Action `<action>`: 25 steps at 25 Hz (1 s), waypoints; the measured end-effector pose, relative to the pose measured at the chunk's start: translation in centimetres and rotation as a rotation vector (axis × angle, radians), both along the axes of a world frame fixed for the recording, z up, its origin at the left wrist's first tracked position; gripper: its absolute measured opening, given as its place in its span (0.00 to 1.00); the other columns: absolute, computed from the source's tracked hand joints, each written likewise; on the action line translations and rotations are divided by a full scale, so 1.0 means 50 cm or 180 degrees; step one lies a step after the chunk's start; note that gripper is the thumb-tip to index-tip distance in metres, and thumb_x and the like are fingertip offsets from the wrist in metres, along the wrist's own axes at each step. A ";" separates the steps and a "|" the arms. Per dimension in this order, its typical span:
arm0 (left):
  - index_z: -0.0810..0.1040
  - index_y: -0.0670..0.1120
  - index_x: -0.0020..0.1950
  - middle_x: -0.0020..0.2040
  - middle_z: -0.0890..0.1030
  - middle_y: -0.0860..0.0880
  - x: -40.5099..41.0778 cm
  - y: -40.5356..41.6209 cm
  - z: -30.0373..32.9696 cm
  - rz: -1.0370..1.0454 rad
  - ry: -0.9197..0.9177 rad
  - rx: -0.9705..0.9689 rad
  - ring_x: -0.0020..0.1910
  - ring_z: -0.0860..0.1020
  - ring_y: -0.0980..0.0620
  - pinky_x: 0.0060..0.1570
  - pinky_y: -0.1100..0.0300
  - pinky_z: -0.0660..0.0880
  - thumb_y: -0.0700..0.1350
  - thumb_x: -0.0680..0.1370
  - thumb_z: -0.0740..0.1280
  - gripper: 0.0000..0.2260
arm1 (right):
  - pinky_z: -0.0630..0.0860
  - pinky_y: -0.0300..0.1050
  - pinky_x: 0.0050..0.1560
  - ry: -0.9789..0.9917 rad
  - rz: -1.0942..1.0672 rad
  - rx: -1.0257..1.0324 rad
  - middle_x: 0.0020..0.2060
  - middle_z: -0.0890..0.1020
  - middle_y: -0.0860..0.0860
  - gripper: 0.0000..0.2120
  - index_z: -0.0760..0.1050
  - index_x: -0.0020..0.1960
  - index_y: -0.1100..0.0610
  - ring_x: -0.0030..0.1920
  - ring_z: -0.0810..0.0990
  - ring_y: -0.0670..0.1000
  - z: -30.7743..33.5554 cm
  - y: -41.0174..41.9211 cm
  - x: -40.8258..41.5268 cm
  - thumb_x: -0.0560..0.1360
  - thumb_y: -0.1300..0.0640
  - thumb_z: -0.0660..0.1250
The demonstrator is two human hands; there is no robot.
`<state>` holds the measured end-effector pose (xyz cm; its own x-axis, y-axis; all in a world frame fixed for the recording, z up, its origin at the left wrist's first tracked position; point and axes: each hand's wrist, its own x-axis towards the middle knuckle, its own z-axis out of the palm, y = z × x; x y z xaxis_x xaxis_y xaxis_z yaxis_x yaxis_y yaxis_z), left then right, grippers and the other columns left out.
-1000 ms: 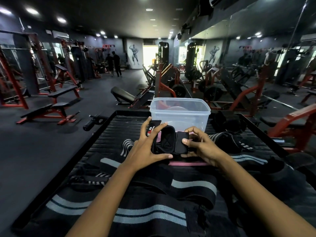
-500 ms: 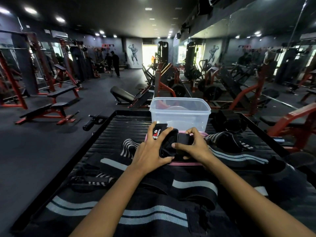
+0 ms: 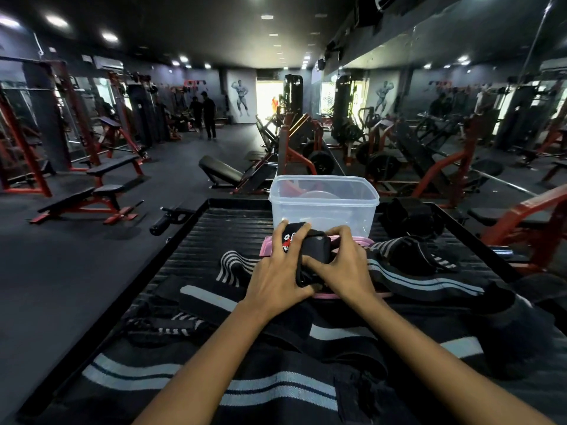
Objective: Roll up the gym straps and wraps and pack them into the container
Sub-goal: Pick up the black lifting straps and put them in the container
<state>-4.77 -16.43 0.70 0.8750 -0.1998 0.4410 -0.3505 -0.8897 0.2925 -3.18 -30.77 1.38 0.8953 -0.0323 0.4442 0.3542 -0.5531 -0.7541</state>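
Hands, left hand (image 3: 277, 276) and right hand (image 3: 343, 268), both gripping one black strap (image 3: 316, 256), one clear container (image 3: 323, 204) behind.

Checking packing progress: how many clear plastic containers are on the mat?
1: the clear plastic container stands at the mat's far end, just beyond both hands; more may be hidden under wraps.

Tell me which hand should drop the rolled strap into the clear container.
Probably the right hand: it grips the black strap directly in front of the container, which stands open just beyond its knuckles. The left hand grips the roll's left side.
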 end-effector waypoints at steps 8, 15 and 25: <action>0.32 0.57 0.74 0.74 0.48 0.48 0.005 -0.005 -0.002 -0.0118 0.0474 -0.1477 0.62 0.75 0.41 0.56 0.53 0.75 0.45 0.65 0.77 0.58 | 0.75 0.45 0.55 -0.0581 0.0483 0.0120 0.52 0.80 0.47 0.19 0.70 0.55 0.55 0.53 0.79 0.49 0.000 0.014 -0.007 0.69 0.51 0.73; 0.51 0.49 0.74 0.63 0.56 0.52 0.010 0.010 0.004 -0.0156 0.0488 -0.1551 0.64 0.70 0.50 0.58 0.64 0.68 0.47 0.62 0.80 0.50 | 0.73 0.32 0.56 0.0090 0.1030 0.0181 0.55 0.81 0.45 0.30 0.72 0.60 0.54 0.54 0.78 0.38 0.002 -0.026 0.015 0.63 0.53 0.80; 0.57 0.48 0.67 0.64 0.62 0.51 0.006 0.029 0.012 0.0221 0.0438 -0.1004 0.63 0.71 0.48 0.59 0.50 0.74 0.65 0.51 0.79 0.53 | 0.77 0.48 0.61 0.0739 0.1454 0.0522 0.54 0.82 0.48 0.36 0.67 0.66 0.43 0.55 0.82 0.47 -0.030 -0.023 0.037 0.63 0.52 0.80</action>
